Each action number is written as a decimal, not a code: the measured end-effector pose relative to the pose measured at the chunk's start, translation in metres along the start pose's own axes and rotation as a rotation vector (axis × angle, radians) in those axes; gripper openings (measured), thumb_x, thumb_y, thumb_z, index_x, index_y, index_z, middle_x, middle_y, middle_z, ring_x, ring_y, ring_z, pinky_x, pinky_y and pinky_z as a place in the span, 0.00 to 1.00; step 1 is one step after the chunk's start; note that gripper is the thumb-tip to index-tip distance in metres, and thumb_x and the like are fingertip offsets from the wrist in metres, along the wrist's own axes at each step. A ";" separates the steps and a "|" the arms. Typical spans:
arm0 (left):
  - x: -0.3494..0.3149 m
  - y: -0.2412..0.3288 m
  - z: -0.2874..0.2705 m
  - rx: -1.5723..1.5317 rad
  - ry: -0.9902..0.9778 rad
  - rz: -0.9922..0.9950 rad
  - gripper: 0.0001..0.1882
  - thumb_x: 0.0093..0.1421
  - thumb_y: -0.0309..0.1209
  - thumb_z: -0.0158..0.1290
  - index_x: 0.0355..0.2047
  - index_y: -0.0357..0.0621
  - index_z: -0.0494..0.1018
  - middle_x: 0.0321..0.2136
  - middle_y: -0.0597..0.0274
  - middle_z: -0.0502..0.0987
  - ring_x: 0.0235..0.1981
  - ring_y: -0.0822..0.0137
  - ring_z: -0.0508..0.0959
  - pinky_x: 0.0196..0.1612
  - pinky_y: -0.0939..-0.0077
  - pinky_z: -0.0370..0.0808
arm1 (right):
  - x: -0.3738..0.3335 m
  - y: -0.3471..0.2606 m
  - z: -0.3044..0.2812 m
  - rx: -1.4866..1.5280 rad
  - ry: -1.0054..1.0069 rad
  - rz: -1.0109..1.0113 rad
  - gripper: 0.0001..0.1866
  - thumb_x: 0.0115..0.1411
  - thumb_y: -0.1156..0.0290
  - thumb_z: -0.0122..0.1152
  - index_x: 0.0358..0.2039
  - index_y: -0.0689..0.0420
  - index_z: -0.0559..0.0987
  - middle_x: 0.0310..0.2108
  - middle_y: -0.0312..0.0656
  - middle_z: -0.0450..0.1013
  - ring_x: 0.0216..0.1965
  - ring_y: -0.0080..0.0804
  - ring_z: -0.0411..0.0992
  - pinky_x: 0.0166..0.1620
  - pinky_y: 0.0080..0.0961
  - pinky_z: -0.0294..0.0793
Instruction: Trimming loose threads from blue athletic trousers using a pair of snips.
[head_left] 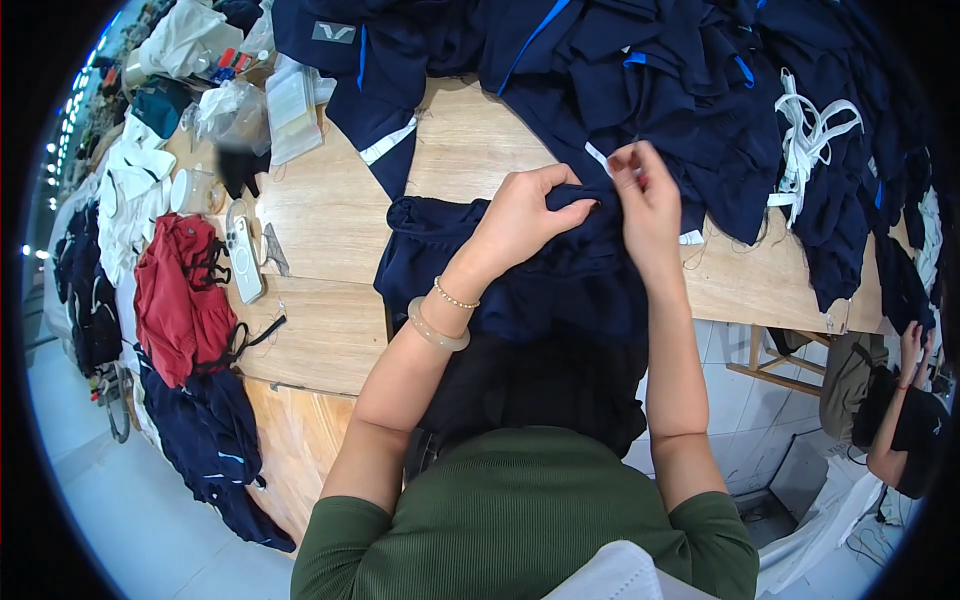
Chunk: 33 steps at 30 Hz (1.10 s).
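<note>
A navy garment with a gathered, rolled edge lies over the table's near edge and hangs down toward my lap. My left hand pinches its upper edge between thumb and fingers. Just to the right, my right hand is raised at the garment's right end, its fingers bent together and slightly blurred. Anything small between those fingertips is too hard to make out. A narrow white strip on dark cloth shows right beside the right fingertips.
Navy garments with blue trim are heaped across the far side. White cords lie on them at right. On the left are a red garment, a white phone and plastic bags. Another person works at far right.
</note>
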<state>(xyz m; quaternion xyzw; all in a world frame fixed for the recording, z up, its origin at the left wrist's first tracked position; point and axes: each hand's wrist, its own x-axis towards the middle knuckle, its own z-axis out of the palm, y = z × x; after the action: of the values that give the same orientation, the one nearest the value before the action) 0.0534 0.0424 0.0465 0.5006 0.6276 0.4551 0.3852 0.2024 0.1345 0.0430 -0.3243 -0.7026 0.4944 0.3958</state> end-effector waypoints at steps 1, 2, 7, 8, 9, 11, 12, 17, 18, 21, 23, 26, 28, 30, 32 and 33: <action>0.000 0.000 0.000 -0.002 -0.001 0.001 0.14 0.55 0.33 0.62 0.34 0.32 0.77 0.22 0.50 0.78 0.23 0.69 0.74 0.32 0.75 0.72 | 0.001 0.004 -0.006 0.045 0.040 0.132 0.06 0.65 0.74 0.57 0.34 0.62 0.71 0.29 0.37 0.69 0.28 0.22 0.65 0.33 0.19 0.66; -0.002 0.000 -0.002 -0.021 0.009 0.005 0.14 0.55 0.33 0.61 0.34 0.32 0.77 0.23 0.52 0.79 0.23 0.70 0.74 0.32 0.76 0.72 | 0.003 -0.009 -0.010 -0.015 0.031 0.133 0.11 0.67 0.66 0.57 0.38 0.61 0.69 0.28 0.35 0.68 0.29 0.19 0.63 0.34 0.17 0.65; -0.004 -0.001 -0.008 -0.086 -0.023 -0.037 0.09 0.59 0.30 0.59 0.31 0.35 0.75 0.24 0.69 0.76 0.29 0.82 0.70 0.36 0.84 0.70 | -0.005 -0.021 -0.031 -0.086 0.041 0.096 0.09 0.64 0.71 0.60 0.38 0.63 0.72 0.29 0.37 0.72 0.32 0.20 0.70 0.37 0.19 0.69; -0.003 -0.003 -0.007 -0.117 -0.030 -0.034 0.08 0.59 0.29 0.59 0.31 0.35 0.75 0.24 0.70 0.76 0.29 0.82 0.70 0.36 0.85 0.69 | -0.010 -0.025 -0.030 -0.088 0.032 0.031 0.08 0.62 0.73 0.62 0.35 0.64 0.73 0.28 0.39 0.73 0.32 0.22 0.71 0.37 0.20 0.70; -0.002 -0.004 -0.007 -0.148 -0.037 -0.031 0.08 0.59 0.29 0.59 0.32 0.36 0.75 0.24 0.70 0.76 0.29 0.82 0.70 0.36 0.85 0.69 | -0.014 -0.025 -0.030 -0.089 0.031 0.032 0.08 0.62 0.73 0.62 0.35 0.64 0.73 0.28 0.39 0.73 0.32 0.22 0.71 0.37 0.20 0.70; -0.002 -0.002 -0.009 -0.149 -0.049 -0.061 0.08 0.59 0.29 0.59 0.32 0.36 0.75 0.25 0.70 0.76 0.29 0.82 0.70 0.36 0.86 0.69 | -0.021 -0.022 -0.028 -0.237 0.052 -0.046 0.07 0.57 0.77 0.65 0.29 0.65 0.75 0.27 0.40 0.72 0.29 0.26 0.69 0.35 0.22 0.69; -0.002 -0.002 -0.010 -0.149 -0.062 -0.089 0.08 0.59 0.29 0.59 0.32 0.36 0.75 0.25 0.71 0.76 0.30 0.82 0.70 0.36 0.86 0.69 | -0.021 -0.023 -0.026 -0.293 0.061 -0.115 0.09 0.54 0.76 0.67 0.27 0.64 0.75 0.26 0.41 0.71 0.28 0.33 0.68 0.33 0.25 0.68; -0.003 -0.004 -0.011 -0.163 -0.061 -0.063 0.08 0.59 0.29 0.58 0.32 0.36 0.75 0.25 0.71 0.76 0.29 0.83 0.69 0.36 0.87 0.68 | -0.017 -0.024 -0.020 -0.417 -0.004 -0.219 0.11 0.51 0.74 0.70 0.27 0.64 0.74 0.25 0.41 0.71 0.30 0.36 0.66 0.33 0.28 0.65; -0.004 -0.003 -0.011 -0.173 -0.067 -0.061 0.08 0.59 0.29 0.58 0.32 0.36 0.75 0.25 0.71 0.76 0.29 0.83 0.69 0.36 0.87 0.68 | -0.017 -0.023 -0.019 -0.408 -0.005 -0.231 0.12 0.50 0.74 0.70 0.27 0.64 0.74 0.25 0.41 0.70 0.29 0.36 0.66 0.33 0.29 0.64; -0.003 -0.003 -0.011 -0.179 -0.066 -0.028 0.08 0.59 0.29 0.58 0.32 0.36 0.75 0.25 0.71 0.75 0.29 0.83 0.69 0.35 0.87 0.68 | -0.017 -0.023 -0.016 -0.411 -0.006 -0.229 0.12 0.49 0.74 0.71 0.27 0.64 0.74 0.25 0.41 0.70 0.29 0.36 0.65 0.33 0.29 0.65; -0.004 -0.003 -0.011 -0.180 -0.063 -0.036 0.08 0.59 0.29 0.58 0.32 0.36 0.75 0.25 0.71 0.75 0.29 0.83 0.69 0.35 0.87 0.68 | -0.016 -0.022 -0.014 -0.412 -0.010 -0.238 0.12 0.49 0.74 0.71 0.27 0.64 0.74 0.25 0.41 0.70 0.29 0.36 0.65 0.33 0.29 0.64; -0.004 -0.003 -0.010 -0.180 -0.043 -0.037 0.09 0.58 0.30 0.59 0.32 0.35 0.75 0.24 0.66 0.76 0.28 0.80 0.70 0.35 0.84 0.69 | -0.017 -0.025 -0.014 -0.404 -0.008 -0.225 0.12 0.49 0.74 0.71 0.27 0.64 0.75 0.25 0.41 0.70 0.29 0.36 0.65 0.33 0.28 0.64; -0.004 -0.004 -0.009 -0.178 -0.026 -0.031 0.10 0.56 0.30 0.59 0.32 0.33 0.76 0.23 0.62 0.77 0.27 0.77 0.71 0.35 0.80 0.71 | -0.017 -0.025 -0.014 -0.396 -0.003 -0.203 0.12 0.49 0.73 0.71 0.28 0.64 0.75 0.25 0.40 0.70 0.29 0.36 0.65 0.33 0.28 0.64; -0.004 -0.005 -0.008 -0.142 -0.016 -0.015 0.10 0.56 0.30 0.58 0.33 0.34 0.76 0.23 0.60 0.77 0.27 0.76 0.72 0.36 0.79 0.71 | -0.018 -0.024 -0.014 -0.382 -0.026 -0.204 0.12 0.49 0.73 0.71 0.27 0.64 0.75 0.25 0.40 0.70 0.29 0.36 0.65 0.33 0.28 0.64; -0.004 -0.004 -0.008 -0.141 -0.012 -0.015 0.10 0.55 0.30 0.58 0.33 0.34 0.76 0.23 0.59 0.77 0.27 0.75 0.72 0.36 0.79 0.71 | -0.017 -0.025 -0.012 -0.393 -0.033 -0.214 0.13 0.49 0.72 0.71 0.27 0.64 0.75 0.25 0.40 0.70 0.29 0.36 0.66 0.33 0.28 0.65; -0.004 -0.003 -0.007 -0.141 -0.007 -0.016 0.10 0.55 0.30 0.58 0.33 0.34 0.76 0.24 0.58 0.78 0.27 0.75 0.72 0.36 0.79 0.71 | -0.017 -0.025 -0.011 -0.404 -0.040 -0.224 0.13 0.49 0.72 0.71 0.27 0.63 0.75 0.25 0.40 0.71 0.29 0.36 0.66 0.34 0.29 0.65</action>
<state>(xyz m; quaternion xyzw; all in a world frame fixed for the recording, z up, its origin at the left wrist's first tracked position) 0.0465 0.0365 0.0456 0.4689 0.5966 0.4933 0.4252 0.2186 0.1174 0.0650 -0.3073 -0.8265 0.3029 0.3614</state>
